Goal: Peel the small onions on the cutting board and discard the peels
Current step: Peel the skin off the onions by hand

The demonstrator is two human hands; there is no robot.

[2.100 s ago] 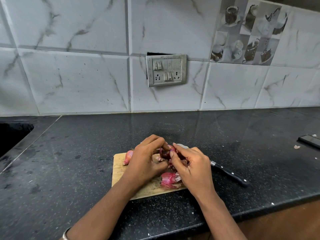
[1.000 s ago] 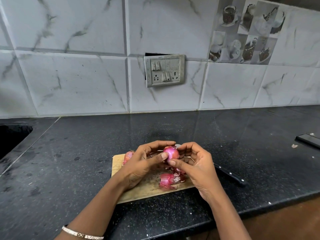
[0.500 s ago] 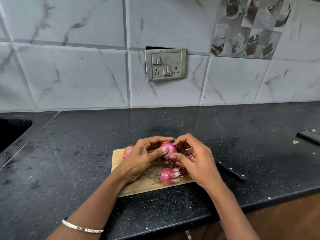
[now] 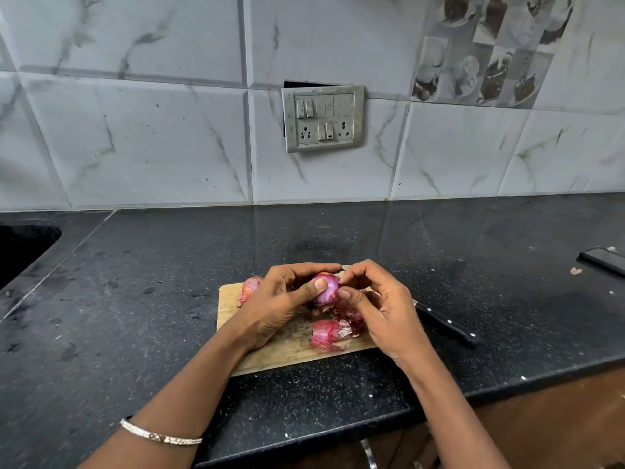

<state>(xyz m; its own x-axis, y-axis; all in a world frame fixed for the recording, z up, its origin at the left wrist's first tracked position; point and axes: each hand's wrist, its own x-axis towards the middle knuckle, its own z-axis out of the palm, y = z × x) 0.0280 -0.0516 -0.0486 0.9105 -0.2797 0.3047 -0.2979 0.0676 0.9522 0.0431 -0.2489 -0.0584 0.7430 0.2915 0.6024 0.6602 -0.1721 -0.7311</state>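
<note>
Mid-peel
Left hand [image 4: 274,309] and right hand [image 4: 385,313] pinched one small onion [image 4: 326,287]; unpeeled onion [image 4: 249,288] at cutting board's [image 4: 294,353] ten o'clock; peels [image 4: 326,335] undiscarded.

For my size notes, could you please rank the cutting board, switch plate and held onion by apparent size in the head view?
1. cutting board, largest even though partly covered.
2. switch plate, though it sits farther away on the wall.
3. held onion, clearly smallest.

Bare forearms; a thin silver bracelet [image 4: 161,435] circles the left wrist.
</note>
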